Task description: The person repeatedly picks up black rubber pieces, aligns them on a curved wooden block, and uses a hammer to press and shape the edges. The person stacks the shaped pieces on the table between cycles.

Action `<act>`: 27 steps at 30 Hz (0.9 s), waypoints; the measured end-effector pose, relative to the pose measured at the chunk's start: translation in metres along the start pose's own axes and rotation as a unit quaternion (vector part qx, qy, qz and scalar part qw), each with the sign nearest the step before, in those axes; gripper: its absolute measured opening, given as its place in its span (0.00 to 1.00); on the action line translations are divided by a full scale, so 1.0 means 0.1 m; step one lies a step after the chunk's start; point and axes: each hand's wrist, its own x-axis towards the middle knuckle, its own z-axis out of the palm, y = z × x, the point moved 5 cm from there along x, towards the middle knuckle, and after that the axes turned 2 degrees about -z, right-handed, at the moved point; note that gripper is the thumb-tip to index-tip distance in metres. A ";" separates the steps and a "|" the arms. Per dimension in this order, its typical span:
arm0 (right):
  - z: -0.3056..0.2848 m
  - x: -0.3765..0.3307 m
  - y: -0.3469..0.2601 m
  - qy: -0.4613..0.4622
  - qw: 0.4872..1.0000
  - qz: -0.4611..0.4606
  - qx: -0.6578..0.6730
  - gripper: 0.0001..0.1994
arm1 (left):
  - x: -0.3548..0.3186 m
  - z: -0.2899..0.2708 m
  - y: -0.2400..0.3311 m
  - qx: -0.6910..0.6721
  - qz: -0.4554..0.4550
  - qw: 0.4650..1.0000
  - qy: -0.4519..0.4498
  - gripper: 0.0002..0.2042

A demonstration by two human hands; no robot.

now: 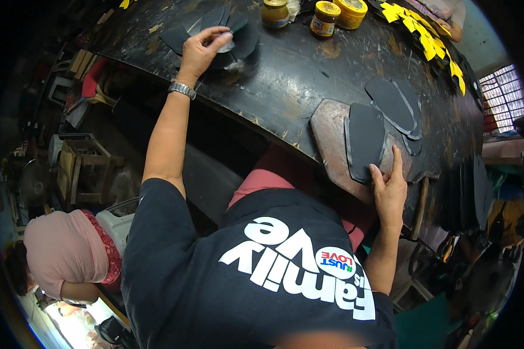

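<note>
Left hand: our left hand point(202, 51) reaches far across the dark workbench point(297, 75), fingers pinched shut on a dark sole piece point(227, 43) atop a fanned pile point(215, 29)
Right hand: our right hand point(390, 189) lies open and flat, fingertips pressing the near end of a black sole point(365, 139)
Sole position: it rests on a brown board point(332, 136) at the bench's near edge
Sole axis: long axis runs away from us, rounded far end pointing toward the jars point(323, 14)
Nearby: two more overlapping soles point(396, 104) just beyond it
</note>
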 end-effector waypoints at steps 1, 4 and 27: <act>-0.01 -0.02 0.01 0.004 1.000 -0.001 0.016 0.31 | 0.02 -0.03 0.06 -0.065 -0.003 0.998 0.021 0.15; -0.05 -0.06 0.04 0.011 0.991 -0.002 0.136 0.24 | -0.01 -0.06 0.37 -0.099 0.045 0.991 0.072 0.13; -0.69 -0.21 0.55 0.087 0.553 -0.045 0.828 0.23 | -1.70 2.38 1.86 0.055 0.297 0.915 -0.268 0.26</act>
